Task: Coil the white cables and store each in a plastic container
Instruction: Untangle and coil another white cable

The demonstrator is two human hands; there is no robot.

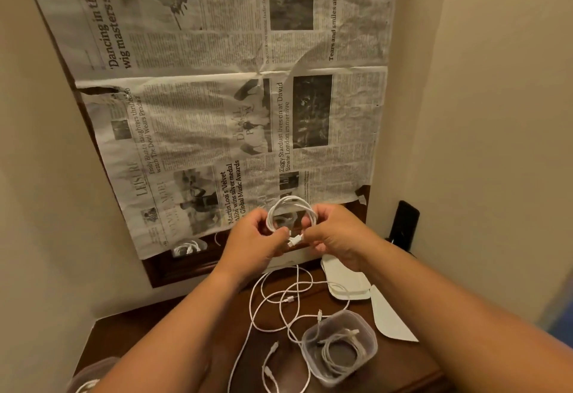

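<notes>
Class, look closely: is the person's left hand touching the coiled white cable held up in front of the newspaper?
Touching. The head view shows the left hand pinching the coiled cable at its left side.

Sheets of newspaper (pixel 217 98) cover the wall above a dark wooden desk (pixel 148 330) — creased, printed in black and white. A black phone (pixel 403 225) leans upright against the right-hand wall.

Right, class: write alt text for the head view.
Two hands, left hand and right hand, hold a coiled white cable above a wooden table. Loose cables lie below beside a clear plastic container already holding one coil.
</notes>
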